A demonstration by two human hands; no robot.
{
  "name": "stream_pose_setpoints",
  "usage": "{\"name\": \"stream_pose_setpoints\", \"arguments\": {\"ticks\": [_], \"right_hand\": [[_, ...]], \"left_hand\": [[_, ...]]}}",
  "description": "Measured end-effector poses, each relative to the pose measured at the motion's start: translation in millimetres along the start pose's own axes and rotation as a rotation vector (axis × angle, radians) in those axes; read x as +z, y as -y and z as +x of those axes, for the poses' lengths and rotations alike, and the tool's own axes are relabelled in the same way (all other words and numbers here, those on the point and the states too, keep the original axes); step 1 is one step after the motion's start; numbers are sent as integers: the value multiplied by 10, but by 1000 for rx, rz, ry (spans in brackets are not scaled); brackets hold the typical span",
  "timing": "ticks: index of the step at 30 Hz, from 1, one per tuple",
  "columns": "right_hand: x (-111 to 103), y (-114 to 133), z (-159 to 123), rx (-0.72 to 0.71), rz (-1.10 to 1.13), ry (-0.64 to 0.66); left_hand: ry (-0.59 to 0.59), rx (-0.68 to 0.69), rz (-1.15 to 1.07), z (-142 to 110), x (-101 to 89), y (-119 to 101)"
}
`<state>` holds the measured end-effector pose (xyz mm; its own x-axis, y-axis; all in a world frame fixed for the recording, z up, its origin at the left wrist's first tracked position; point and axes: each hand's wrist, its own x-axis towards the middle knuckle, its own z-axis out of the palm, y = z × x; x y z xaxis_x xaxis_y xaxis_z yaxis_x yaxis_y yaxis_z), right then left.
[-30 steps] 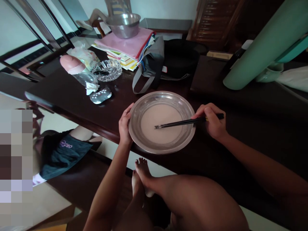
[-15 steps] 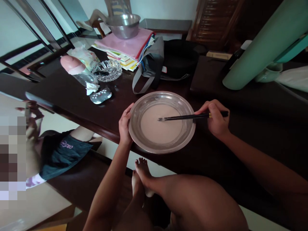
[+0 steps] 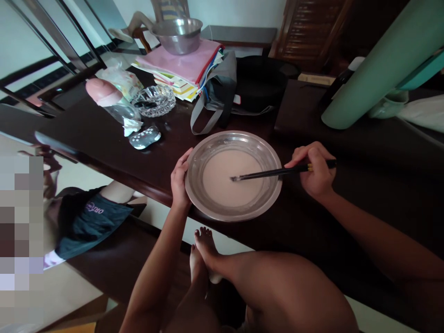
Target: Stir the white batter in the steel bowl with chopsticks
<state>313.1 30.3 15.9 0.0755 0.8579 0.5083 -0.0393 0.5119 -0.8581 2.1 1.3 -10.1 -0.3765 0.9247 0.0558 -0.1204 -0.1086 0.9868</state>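
A wide steel plate [image 3: 270, 150] sits at the near edge of the dark table [image 3: 347, 217] and holds a pale, milky batter [image 3: 225, 185]. My left hand [image 3: 179, 179] grips the plate's left rim, fingers curled over it. My right hand [image 3: 314, 172] is closed on a pair of black chopsticks [image 3: 270, 173], whose tips dip into the batter near the plate's middle.
Behind the plate lie a grey-strapped black bag [image 3: 249, 88], a stack of books under a steel bowl [image 3: 177, 34], a glass ashtray [image 3: 154, 99], a small remote [image 3: 144, 138] and a green roll [image 3: 378, 64]. Another person sits at the left, below the table.
My right hand has drifted to the right, and the chopstick tips have shifted rightward through the batter. My left hand and the plate have stayed put.
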Motion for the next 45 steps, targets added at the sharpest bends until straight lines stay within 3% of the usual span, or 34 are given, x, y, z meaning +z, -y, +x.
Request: {"name": "stream_pose_setpoints", "arguments": {"ticks": [4,9,14,17,20,25,28,31,37,42,45], "right_hand": [[1,-7,-20,38,-78,125],[-4,-6,-14,-35,-22,24],[11,11,-34,1,-55,126],[9,15,-22,-10,-109,73],[13,14,-11,-47,-16,5],[32,33,-32,29,-68,105],[28,34,-22,-8,-135,59],[23,14,-14,-65,-20,-3],[14,11,-38,-9,-126,127],[11,11,-14,-49,-6,-4],[22,4,-24,-14,-3,55]], "left_hand": [[6,14,-15,1,-5,7],[19,16,-6,14,-12,26],[16,8,-19,18,-13,30],[15,26,-9,14,-14,25],[24,37,18,11,-20,23],[21,49,31,13,-23,32],[8,29,8,11,-10,27],[11,20,-5,9,1,14],[9,9,-30,2,9,-3],[11,-1,-23,3,3,11],[23,17,6,10,-10,19]]}}
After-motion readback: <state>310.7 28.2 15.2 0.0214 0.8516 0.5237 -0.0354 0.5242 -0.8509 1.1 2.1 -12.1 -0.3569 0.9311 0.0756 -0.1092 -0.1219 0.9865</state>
